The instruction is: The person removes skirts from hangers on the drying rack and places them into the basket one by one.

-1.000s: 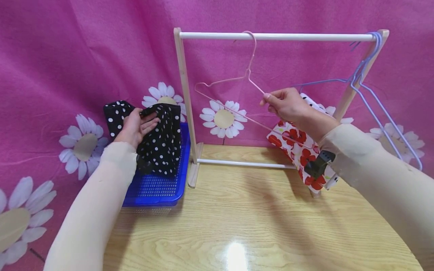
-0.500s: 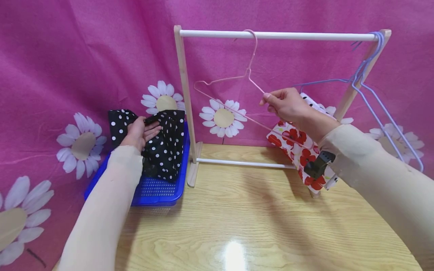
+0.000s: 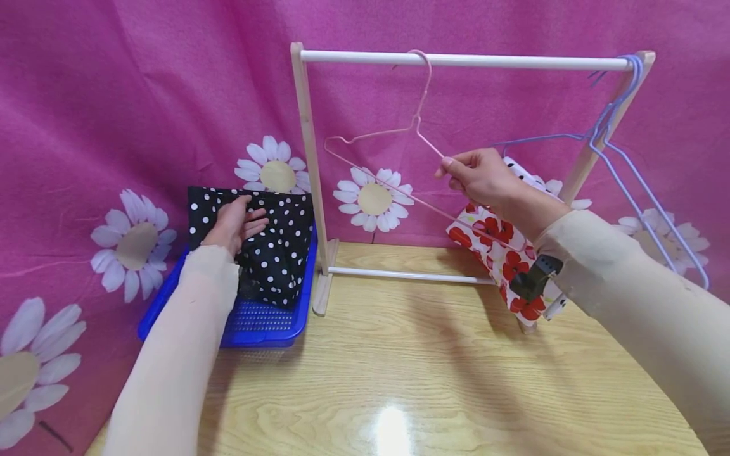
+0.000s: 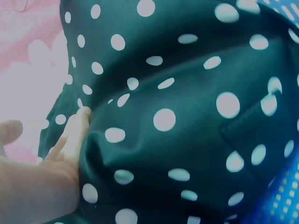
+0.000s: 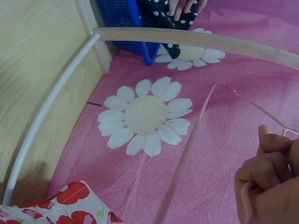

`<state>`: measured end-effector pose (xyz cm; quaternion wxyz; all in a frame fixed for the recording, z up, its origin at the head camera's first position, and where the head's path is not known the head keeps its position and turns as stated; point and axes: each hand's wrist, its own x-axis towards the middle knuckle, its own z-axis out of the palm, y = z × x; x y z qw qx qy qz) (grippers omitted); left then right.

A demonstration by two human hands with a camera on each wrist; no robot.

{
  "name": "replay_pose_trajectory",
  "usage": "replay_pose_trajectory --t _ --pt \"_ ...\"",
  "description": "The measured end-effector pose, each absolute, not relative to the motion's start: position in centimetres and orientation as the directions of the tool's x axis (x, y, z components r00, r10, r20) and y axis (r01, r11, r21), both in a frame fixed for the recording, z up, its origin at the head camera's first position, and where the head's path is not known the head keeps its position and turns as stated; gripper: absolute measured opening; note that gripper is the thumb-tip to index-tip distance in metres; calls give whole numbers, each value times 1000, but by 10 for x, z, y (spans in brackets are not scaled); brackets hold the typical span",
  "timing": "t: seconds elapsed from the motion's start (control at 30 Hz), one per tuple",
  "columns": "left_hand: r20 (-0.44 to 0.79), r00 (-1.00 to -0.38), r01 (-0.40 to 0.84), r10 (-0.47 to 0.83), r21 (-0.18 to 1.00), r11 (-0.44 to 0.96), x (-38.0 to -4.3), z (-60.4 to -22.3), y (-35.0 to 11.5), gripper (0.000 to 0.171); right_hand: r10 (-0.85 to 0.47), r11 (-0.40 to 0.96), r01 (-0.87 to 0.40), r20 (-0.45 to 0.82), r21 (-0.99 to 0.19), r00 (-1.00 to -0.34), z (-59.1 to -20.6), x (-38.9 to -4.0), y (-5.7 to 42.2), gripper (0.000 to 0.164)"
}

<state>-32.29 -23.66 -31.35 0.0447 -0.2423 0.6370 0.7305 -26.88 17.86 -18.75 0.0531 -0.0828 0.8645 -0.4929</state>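
Note:
In the head view my left hand lies against a black polka-dot cloth, which is spread over the blue basket. The left wrist view shows its fingers straight along the cloth, thumb apart from them. My right hand pinches the right shoulder of a pink wire hanger. That hanger's hook sits over the white top rail of a small clothes rack. Its far end and my curled right fingers show in the right wrist view.
Blue hangers hang at the rack's right end. Below my right forearm is a white cloth with red flowers. The rack's lower bar runs above the wooden tabletop, and a pink curtain backs everything.
My left hand has gone slightly right and down with the polka-dot cloth, whose bunched upper edge now lies flatter. The right hand and pink hanger have stayed put.

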Motion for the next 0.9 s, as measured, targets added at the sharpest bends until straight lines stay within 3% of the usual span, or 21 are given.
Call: replay_pose_trajectory --t 0.13,0.2,0.33,0.43,0.63,0.9 --pt "-294 -919 -326 -262 941 88 -318 -313 -235 57 -196 499 -92 -9 -862 -980 -187 -268 178 30" --pt "-198 -945 -273 -261 916 295 -314 -313 -233 53 -194 499 -92 -8 -862 -981 -186 -268 178 30" --pt "-34 -980 -163 -196 702 693 -303 -307 -230 46 -192 490 -93 -4 -867 -981 -186 -268 178 32" --pt "-16 -993 -113 -119 469 876 -294 -300 -227 49 -194 478 -95 1 -873 -981 -187 -268 178 33" --pt "-163 -986 -70 -44 162 984 -274 -294 -217 81 -193 480 -91 -4 -873 -981 -187 -268 178 33" --pt "-332 -942 -98 -58 105 990 -266 -317 -222 97 -191 510 -110 12 -853 -982 -188 -267 177 31"
